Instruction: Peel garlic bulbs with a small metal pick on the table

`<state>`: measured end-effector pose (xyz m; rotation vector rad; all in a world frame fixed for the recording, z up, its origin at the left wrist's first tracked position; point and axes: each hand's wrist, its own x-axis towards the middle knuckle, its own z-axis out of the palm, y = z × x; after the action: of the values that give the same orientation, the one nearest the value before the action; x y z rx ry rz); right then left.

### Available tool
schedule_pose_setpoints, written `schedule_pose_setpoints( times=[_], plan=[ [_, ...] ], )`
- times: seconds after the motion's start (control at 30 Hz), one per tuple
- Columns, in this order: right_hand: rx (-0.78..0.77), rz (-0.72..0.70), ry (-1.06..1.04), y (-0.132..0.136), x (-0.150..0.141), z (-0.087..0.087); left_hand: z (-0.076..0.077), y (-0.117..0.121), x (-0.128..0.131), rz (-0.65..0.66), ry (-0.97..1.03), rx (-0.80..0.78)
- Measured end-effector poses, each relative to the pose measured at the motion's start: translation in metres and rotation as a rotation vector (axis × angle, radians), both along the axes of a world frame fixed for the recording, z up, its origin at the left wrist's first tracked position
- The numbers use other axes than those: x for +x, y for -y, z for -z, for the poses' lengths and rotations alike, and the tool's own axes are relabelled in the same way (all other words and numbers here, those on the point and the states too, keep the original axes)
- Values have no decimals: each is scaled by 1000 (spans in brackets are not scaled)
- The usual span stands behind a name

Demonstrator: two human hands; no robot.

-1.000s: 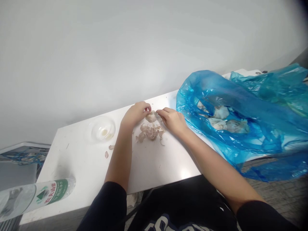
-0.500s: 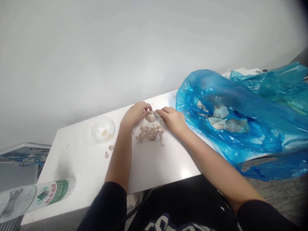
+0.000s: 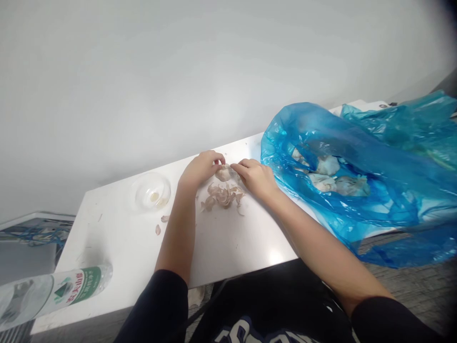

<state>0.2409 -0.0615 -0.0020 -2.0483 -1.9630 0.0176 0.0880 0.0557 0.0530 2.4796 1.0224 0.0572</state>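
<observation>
My left hand [image 3: 201, 169] and my right hand [image 3: 254, 177] meet over a garlic bulb [image 3: 224, 173] on the white table [image 3: 117, 238]. Both hands have their fingers curled and pinch the bulb from either side. A heap of papery garlic skins and cloves [image 3: 223, 195] lies just below the bulb, between my wrists. Two loose cloves [image 3: 160, 224] lie to the left of my left forearm.
A small clear glass bowl [image 3: 152, 193] with a few peeled cloves stands left of my left hand. A big blue plastic bag [image 3: 357, 181] with more garlic bulbs [image 3: 328, 176] fills the right side. A plastic water bottle [image 3: 53, 293] lies at the front left edge.
Hardly anything has moved; my fingers have shifted slightly on the bulb.
</observation>
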Motion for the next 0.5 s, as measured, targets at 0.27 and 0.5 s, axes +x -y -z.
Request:
schedule_pose_setpoints(
  times=[0.27, 0.5],
  plan=[
    [20, 6, -2, 0, 0, 1, 0, 0, 0, -13, 7, -16],
    [11, 3, -15, -2, 0, 2, 2, -1, -1, -4, 4, -6]
  ],
)
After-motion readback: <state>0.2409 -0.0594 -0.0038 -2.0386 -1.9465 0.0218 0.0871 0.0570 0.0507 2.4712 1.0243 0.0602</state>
